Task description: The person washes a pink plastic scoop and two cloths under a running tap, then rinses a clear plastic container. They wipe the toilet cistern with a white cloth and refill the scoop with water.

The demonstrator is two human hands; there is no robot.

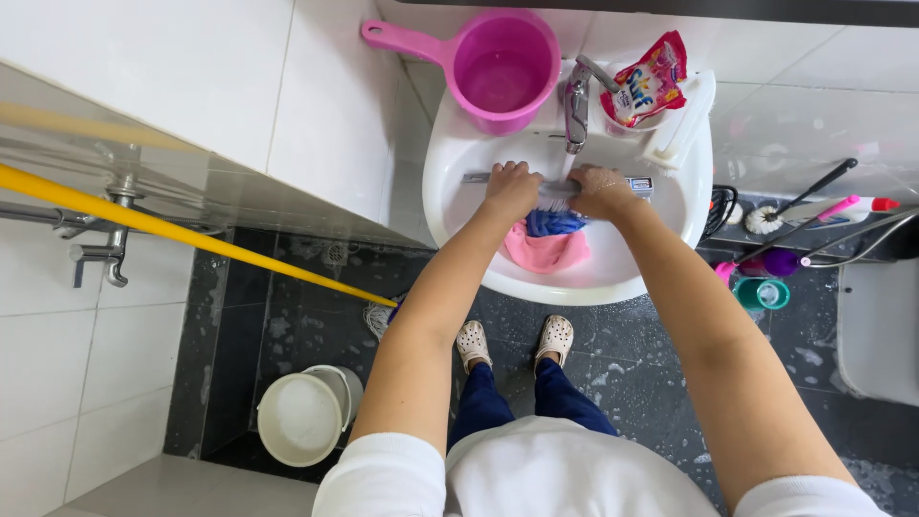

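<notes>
Over a white washbasin (450, 158) my left hand (510, 187) and my right hand (600, 190) both grip a long grey bar (474, 178) that spans the bowl. Blue strands (555, 222) hang from its middle, under a thin stream from the chrome tap (576, 105). A pink cloth (546, 251) lies in the bowl below the strands. Both fists are closed around the bar, left of centre and right of centre.
A pink dipper (498, 67) and a red detergent pouch (646, 81) sit on the basin's back rim. A yellow pole (191, 235) slants across the left. A white bucket (304, 414) stands on the wet dark floor. Toilet brush (766, 218) and bottles are at right.
</notes>
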